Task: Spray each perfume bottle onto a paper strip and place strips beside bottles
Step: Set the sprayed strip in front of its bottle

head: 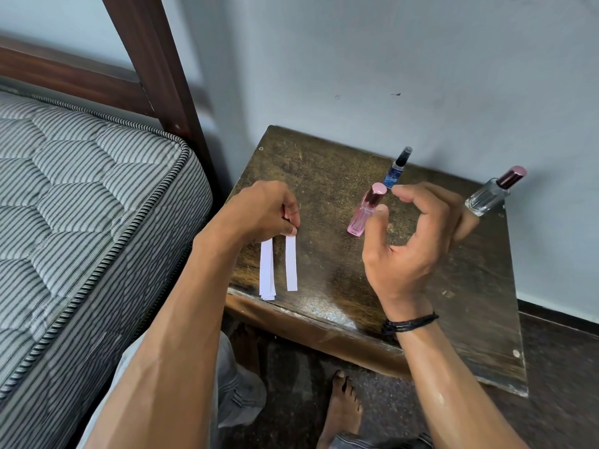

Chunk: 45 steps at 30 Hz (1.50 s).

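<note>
Three perfume bottles stand on a worn dark wooden table (324, 176): a pink bottle (364, 213) with a rose cap in the middle, a blue bottle (393, 171) with a black sprayer behind it, and a clear bottle (489, 194) with a dark rose cap at the right. My left hand (262, 212) pinches the top end of one white paper strip (291, 262) with its fingertips. A small stack of strips (267, 270) lies just left of it near the table's front edge. My right hand (411, 241) hovers with fingers curved, holding nothing, just right of the pink bottle.
A striped mattress (81, 205) on a dark wooden bed frame (152, 59) fills the left. A pale wall (421, 59) stands right behind the table. Below the table's front edge are my knees and a bare foot (343, 406) on the dark floor.
</note>
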Motion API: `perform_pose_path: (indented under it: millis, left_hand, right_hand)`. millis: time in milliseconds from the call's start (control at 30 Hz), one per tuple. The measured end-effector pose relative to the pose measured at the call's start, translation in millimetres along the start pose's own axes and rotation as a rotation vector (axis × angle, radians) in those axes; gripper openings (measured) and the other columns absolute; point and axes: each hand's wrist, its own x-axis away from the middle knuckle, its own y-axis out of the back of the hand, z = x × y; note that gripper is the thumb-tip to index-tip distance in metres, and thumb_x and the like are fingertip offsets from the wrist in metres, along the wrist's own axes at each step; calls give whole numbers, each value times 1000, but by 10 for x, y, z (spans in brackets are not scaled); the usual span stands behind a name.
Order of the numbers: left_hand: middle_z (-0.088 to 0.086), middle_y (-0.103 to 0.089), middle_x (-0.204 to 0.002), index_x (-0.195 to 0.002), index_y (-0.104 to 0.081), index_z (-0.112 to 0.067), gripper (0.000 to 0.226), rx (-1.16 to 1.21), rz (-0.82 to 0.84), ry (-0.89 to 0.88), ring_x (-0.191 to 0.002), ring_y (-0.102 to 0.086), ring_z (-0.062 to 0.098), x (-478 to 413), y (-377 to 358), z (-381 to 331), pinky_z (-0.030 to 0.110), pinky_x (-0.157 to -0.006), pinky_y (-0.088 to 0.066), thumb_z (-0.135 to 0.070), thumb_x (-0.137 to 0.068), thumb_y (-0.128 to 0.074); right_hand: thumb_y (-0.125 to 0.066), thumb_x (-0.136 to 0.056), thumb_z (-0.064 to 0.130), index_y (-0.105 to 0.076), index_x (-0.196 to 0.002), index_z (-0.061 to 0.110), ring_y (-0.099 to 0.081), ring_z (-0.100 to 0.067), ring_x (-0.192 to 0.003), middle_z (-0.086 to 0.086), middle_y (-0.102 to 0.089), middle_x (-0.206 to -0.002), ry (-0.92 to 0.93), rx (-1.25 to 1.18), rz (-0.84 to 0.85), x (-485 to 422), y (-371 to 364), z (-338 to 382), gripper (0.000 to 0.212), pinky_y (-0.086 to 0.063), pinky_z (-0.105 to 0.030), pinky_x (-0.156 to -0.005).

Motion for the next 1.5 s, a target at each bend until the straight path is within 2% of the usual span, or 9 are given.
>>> perform_pose_path:
  millis: [267, 433, 567, 667, 767, 900, 1133, 1367, 1500]
  left_hand:
    - [-14, -75, -79, -85, -80, -28, 9, 270, -143, -78, -76, -68, -4, 55, 177, -48, 9, -71, -49, -20, -81, -83]
    - [-9, -76, -88, -94, -81, -27, 16, 366, -204, -182, -89, -69, 6, 52, 205, -47, 18, -83, -50, -16, -82, -81]
    - [-8, -71, -89, -100, -81, -19, 19, 417, -226, -264, -82, -64, -2, 66, 241, -71, 10, -79, -45, -8, -85, -77]
    - [-6, -71, -92, -101, -81, -16, 19, 481, -234, -293, -87, -67, 3, 83, 281, -94, 16, -83, -50, -6, -86, -76]
    - [-9, -70, -92, -101, -81, -16, 19, 559, -249, -326, -89, -68, 8, 117, 339, -111, 26, -87, -54, -7, -85, -77]
    - [8, -69, -94, -110, -76, -17, 30, 679, -311, -379, -88, -68, 27, 209, 470, -151, 45, -89, -57, -9, -82, -79]
    - [23, -65, -97, -116, -59, -11, 44, 882, -339, -421, -80, -66, 20, 365, 666, -152, 33, -82, -59, 6, -81, -78]
    - [23, -66, -98, -113, -59, -9, 40, 908, -373, -424, -82, -67, 26, 423, 723, -147, 48, -86, -58, 7, -80, -77]
    - [18, -68, -100, -108, -64, -11, 33, 896, -484, -355, -90, -69, 33, 384, 701, -101, 42, -86, -59, 3, -81, -77]
  right_hand:
    - [-69, -80, -4, -60, -103, 17, -51, -18, -90, 0, -63, -97, 103, -3, -2, 21, 19, 78, 33, -29, -28, -90]
    - [-70, -81, -4, -62, -99, 16, -54, -18, -86, -4, -64, -89, 45, -8, -15, 7, 24, 42, 29, -28, -28, -91]
    - [-69, -82, -4, -68, -90, 5, -53, -15, -89, 5, -60, -93, 28, -23, -18, -52, 47, 64, 12, -28, -29, -92]
    - [-70, -79, -10, -68, -86, -1, -52, -11, -90, 8, -61, -91, 8, -42, 25, -125, 56, 112, 11, -27, -26, -98]
    - [-71, -83, -10, -71, -90, 2, -54, -12, -90, 5, -64, -90, -22, -63, 104, -234, 61, 175, 13, -28, -28, -97]
    - [-70, -93, 9, -73, -103, 12, -59, -5, -89, 9, -69, -92, -134, -180, 371, -503, 14, 373, 11, -43, -36, -93]
    - [-79, -89, 30, -78, -106, 29, -69, -1, -93, 16, -72, -100, -310, -245, 844, -1034, -204, 628, 17, -51, -22, -80]
    - [-82, -86, 22, -79, -84, 29, -71, -4, -77, 15, -77, -81, -337, -289, 933, -1226, -301, 684, 7, -54, -17, -75]
    - [-80, -86, 16, -79, -85, 21, -68, -2, -69, 7, -78, -78, -445, -342, 970, -1289, -419, 701, 5, -54, -15, -70]
